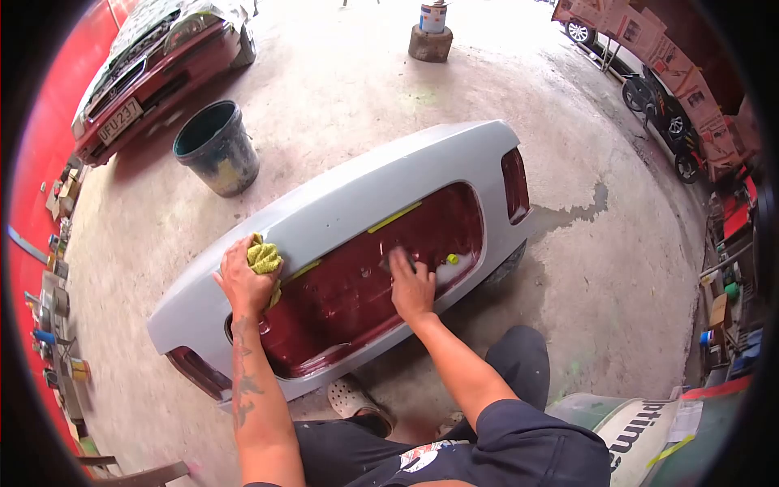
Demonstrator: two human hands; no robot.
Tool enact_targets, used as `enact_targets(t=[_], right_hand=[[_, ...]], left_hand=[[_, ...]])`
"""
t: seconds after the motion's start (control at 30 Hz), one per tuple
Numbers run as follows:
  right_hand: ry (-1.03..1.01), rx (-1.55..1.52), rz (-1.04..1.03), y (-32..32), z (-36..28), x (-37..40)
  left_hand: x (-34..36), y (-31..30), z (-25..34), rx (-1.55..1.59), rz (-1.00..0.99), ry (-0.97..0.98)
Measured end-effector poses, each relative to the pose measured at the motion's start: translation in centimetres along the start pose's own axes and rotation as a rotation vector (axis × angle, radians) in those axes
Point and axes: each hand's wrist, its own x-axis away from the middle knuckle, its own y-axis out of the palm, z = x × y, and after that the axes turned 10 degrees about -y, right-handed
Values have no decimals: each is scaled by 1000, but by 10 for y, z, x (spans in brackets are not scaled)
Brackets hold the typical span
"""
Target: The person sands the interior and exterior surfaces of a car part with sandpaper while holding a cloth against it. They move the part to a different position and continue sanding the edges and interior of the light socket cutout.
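Observation:
A grey car trunk lid (324, 195) with a dark red recessed panel (324, 312) lies tilted in front of me. My left hand (246, 280) is closed on a yellow-green cloth (264, 256) at the recess's upper left edge. Within the recess my right hand (411, 284) presses its fingertips on a small dark pad (398, 261), slightly blurred. Two yellow strips, one of them a yellow strip (395, 217), run along the recess's upper edge. A small yellow-green piece (452, 259) sits right of my right hand.
A dark bucket (229, 166) stands beyond the lid at the left, near a red car (154, 73). A can (432, 16) rests on a block (430, 44) farther back. Cluttered items line both sides. A large labelled bag (621, 434) is at the lower right.

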Motion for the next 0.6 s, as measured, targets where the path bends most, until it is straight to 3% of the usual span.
enact_targets(t=[0.03, 0.1, 0.27, 0.4, 0.47, 0.6], right_hand=[[121, 6, 40, 5, 2, -3], [115, -17, 32, 8, 7, -2], [-155, -23, -67, -8, 9, 4], [-98, -3, 11, -5, -3, -4], [-100, -120, -97, -5, -10, -3], [-81, -129, -59, -12, -15, -28]], left_hand=[[0, 0, -1, -9, -11, -12], [0, -1, -1, 2, -5, -13], [0, -3, 5, -18, 0, -31], [0, -3, 6, -32, -23, -58], [0, -2, 4, -20, -31, -53], [0, -1, 4, -23, -33, -54]])
